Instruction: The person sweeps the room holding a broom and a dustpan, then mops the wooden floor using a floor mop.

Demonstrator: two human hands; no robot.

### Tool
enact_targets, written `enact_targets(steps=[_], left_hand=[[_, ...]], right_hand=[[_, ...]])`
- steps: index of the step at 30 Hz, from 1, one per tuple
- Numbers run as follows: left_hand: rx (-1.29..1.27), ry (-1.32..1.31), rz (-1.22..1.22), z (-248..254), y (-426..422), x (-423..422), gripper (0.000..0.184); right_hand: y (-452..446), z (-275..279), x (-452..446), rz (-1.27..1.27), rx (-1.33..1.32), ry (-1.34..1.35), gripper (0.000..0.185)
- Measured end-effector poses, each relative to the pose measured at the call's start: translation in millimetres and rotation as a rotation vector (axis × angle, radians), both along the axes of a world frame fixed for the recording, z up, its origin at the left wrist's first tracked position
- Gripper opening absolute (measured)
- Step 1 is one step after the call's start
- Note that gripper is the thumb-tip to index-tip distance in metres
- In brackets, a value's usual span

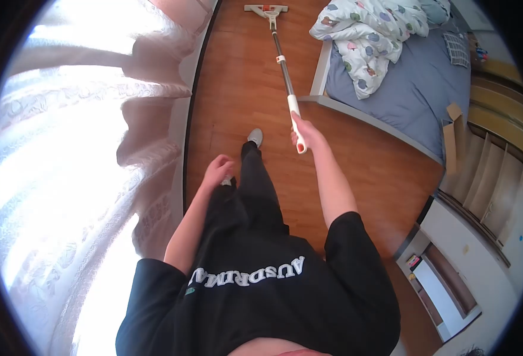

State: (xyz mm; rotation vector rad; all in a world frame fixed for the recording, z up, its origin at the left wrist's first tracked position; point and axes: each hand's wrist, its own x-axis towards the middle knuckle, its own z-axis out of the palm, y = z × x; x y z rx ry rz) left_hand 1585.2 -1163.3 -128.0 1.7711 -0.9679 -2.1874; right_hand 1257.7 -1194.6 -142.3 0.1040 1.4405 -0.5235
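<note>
My right hand [310, 134] is wrapped round the white grip of a long-handled floor mop [283, 71], near the red-marked end of the handle. The metal pole slants forward and away from me to a flat white mop head [266, 9] with a red part, at the top edge of the view. That head appears to rest on the wooden floor. My left hand [218, 170] hangs beside my left leg with loosely bent fingers and holds nothing. Beneath it, one of my shoes is partly hidden; the other shoe [255, 137] stands further forward.
Bright white curtains [83, 130] hang along the left. A bed [392, 89] with grey sheet and rumpled patterned quilt [362, 44] stands ahead right, its frame corner close to the mop pole. An open cardboard box [450, 139] and shelving [487, 172] line the right side.
</note>
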Motion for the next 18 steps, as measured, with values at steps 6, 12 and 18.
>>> enact_targets(steps=[6,12,18], left_hand=[[-0.168,0.103,-0.21,42.9,-58.0,-50.6,0.013],[-0.086,-0.124,-0.167,-5.5,-119.8,-2.0,0.011],[-0.088,-0.251,-0.179,-56.5,-199.8,30.1,0.015]], right_hand=[[51.9,6.2,1.1,0.158,-0.046,0.224,0.051],[247.2,4.9,68.0,-0.007,0.325,0.215,0.05],[240.5,82.0,112.2,0.098,0.483,0.236,0.054]])
